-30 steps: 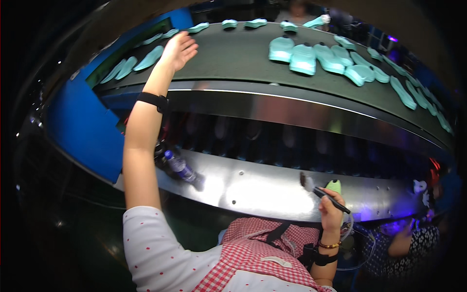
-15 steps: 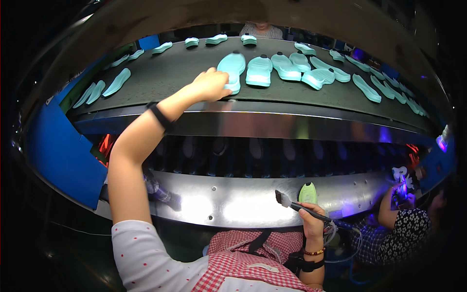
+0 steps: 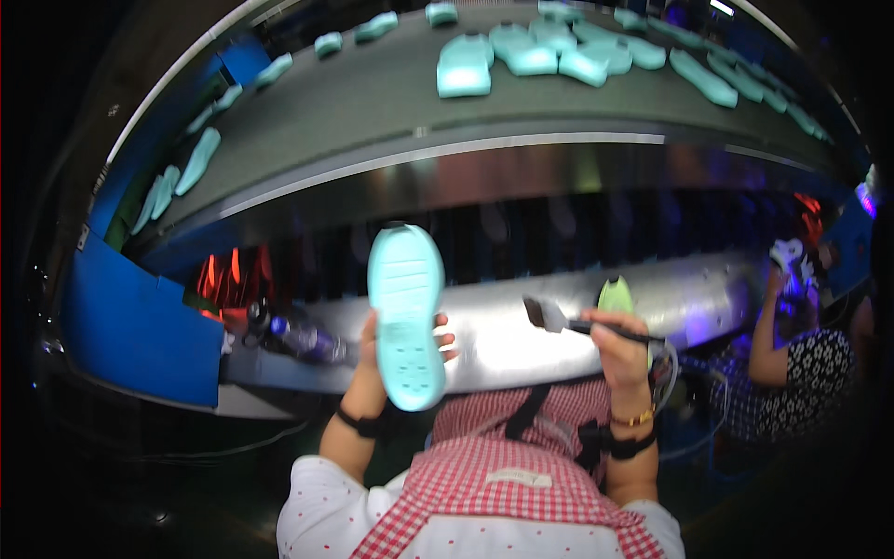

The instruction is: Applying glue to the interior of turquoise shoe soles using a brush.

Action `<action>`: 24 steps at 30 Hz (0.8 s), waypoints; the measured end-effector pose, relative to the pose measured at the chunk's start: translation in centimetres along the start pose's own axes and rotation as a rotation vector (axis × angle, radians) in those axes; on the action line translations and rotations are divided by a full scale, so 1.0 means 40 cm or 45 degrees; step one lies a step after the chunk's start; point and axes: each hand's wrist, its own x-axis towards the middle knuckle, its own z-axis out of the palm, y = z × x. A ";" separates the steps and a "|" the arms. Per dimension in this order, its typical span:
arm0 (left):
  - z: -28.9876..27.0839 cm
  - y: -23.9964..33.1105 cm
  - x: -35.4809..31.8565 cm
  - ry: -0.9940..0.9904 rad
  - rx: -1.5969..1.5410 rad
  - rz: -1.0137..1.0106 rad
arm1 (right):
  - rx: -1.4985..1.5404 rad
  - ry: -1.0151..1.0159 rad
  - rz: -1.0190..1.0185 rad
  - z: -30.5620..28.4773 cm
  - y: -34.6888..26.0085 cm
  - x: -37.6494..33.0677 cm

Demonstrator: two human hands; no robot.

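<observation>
Left hand (image 3: 377,359) grasping 1 mint shoe sole (image 3: 406,317) upright, just left of the brush (image 3: 545,315); right hand (image 3: 619,347) clenched on that brush; thin grip there, so the sole could slip.

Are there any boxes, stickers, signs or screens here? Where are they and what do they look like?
White patch label: on the red-checked apron bib, low centre; small rounded strip, writing too small to tell.
Plastic bottle: lying on the metal ledge left of the left hand; clear with a dark cap.
No signs or screens can be made out.
</observation>
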 end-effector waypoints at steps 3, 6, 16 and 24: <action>-0.068 -0.086 0.059 0.332 0.305 -0.270 | -0.156 -0.069 0.041 0.061 -0.002 0.013; -0.048 -0.171 0.115 0.195 0.024 -0.151 | -0.195 -0.089 0.147 0.080 0.039 0.047; -0.017 -0.241 0.127 0.647 0.156 0.041 | -0.492 -0.105 -0.086 0.155 0.103 0.080; -0.060 -0.095 0.076 0.347 0.348 0.042 | -0.985 -0.715 -0.192 0.172 0.024 -0.066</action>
